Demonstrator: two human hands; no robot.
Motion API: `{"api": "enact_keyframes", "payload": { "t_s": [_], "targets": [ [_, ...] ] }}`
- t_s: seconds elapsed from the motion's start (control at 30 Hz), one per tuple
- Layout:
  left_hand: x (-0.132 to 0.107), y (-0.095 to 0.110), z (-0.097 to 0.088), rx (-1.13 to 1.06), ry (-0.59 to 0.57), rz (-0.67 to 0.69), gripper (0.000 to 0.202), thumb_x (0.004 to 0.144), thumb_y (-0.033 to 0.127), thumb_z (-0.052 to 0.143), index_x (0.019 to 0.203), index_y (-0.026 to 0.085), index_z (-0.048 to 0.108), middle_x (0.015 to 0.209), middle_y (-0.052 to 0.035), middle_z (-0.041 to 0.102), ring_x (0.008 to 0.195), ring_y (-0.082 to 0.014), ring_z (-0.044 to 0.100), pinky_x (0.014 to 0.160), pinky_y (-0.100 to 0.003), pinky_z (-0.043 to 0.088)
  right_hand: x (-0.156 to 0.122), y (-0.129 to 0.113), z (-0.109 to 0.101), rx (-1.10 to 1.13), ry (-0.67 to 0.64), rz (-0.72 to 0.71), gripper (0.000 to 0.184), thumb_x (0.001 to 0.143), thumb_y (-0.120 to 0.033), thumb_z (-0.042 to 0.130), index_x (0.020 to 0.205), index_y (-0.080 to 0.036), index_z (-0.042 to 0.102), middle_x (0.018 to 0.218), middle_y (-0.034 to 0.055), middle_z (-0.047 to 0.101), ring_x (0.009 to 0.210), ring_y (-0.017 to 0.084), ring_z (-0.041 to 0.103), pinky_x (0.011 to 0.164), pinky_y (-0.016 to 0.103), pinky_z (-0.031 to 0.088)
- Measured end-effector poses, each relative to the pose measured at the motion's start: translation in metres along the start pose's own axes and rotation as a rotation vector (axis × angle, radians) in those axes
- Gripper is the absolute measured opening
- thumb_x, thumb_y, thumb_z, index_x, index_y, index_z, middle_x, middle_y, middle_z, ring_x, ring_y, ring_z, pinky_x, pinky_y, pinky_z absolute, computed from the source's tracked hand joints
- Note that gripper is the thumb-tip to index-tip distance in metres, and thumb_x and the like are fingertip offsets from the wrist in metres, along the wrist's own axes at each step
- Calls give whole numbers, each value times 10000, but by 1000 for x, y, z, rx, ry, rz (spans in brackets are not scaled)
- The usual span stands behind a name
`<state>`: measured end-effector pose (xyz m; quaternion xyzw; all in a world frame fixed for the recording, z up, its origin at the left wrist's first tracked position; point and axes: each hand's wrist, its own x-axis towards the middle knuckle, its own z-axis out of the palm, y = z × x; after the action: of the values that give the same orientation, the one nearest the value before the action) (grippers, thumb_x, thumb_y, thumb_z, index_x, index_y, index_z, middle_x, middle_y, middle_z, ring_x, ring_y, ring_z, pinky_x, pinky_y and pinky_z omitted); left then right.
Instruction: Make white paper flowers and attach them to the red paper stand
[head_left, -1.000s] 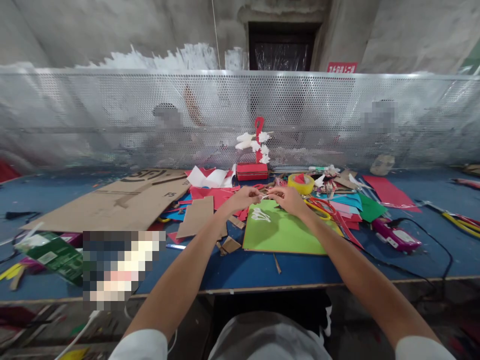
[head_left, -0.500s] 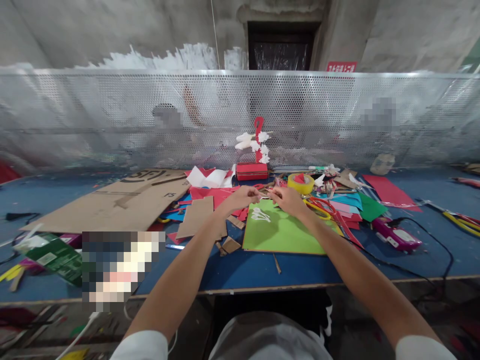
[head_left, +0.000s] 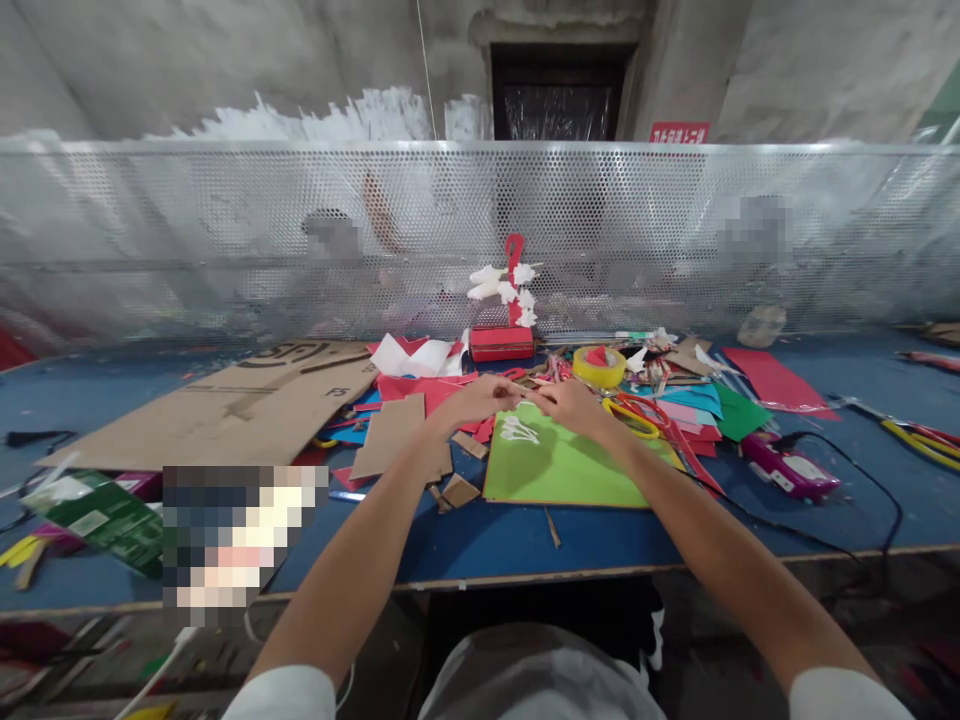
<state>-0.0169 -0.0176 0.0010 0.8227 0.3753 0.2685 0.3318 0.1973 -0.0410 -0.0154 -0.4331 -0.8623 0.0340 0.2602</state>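
Observation:
Over the far edge of a lime-green sheet (head_left: 577, 465), my left hand (head_left: 487, 398) and my right hand (head_left: 566, 402) meet almost fingertip to fingertip. Both have their fingers pinched together around a small, thin pale piece, mostly hidden by the fingers; its kind I cannot make out. White looped shapes (head_left: 519, 430) lie on the green sheet just below my hands. Beyond them stands a red piece with a curved stem and white flower-like bits (head_left: 517, 295) on a red box base (head_left: 501, 344).
Yellow-handled scissors (head_left: 634, 415) and a roll of yellow tape (head_left: 600, 368) lie right of my hands. Cardboard (head_left: 202, 410) covers the left. A purple device (head_left: 791, 470) with a black cable and pliers (head_left: 915, 435) lie right. A perforated metal screen (head_left: 247, 240) stands behind.
My hands have drawn slightly closer together, and the pale strip between them shows less. The view has shifted a little; the things on the table stay in place.

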Motion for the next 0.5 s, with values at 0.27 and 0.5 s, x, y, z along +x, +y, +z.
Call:
{"api": "enact_keyframes", "payload": {
  "t_s": [0.27,0.5],
  "targets": [
    [3,-17,2,123,-83,-8,155,670,260,716,779,150,715,791,-53,704,705,-160,592,636,-243,423,-3,4,7,44,-184,-121,360,906,-414,568,624,-203,639,561,4,607,569,144,509,600,279,305],
    [5,-30,5,161,-161,-27,181,691,284,695,827,165,715,806,-54,705,707,-172,617,619,-246,435,-6,0,6,-35,-270,-121,344,873,-429,613,615,-201,620,594,17,611,561,146,478,565,291,252]
  ]
}}
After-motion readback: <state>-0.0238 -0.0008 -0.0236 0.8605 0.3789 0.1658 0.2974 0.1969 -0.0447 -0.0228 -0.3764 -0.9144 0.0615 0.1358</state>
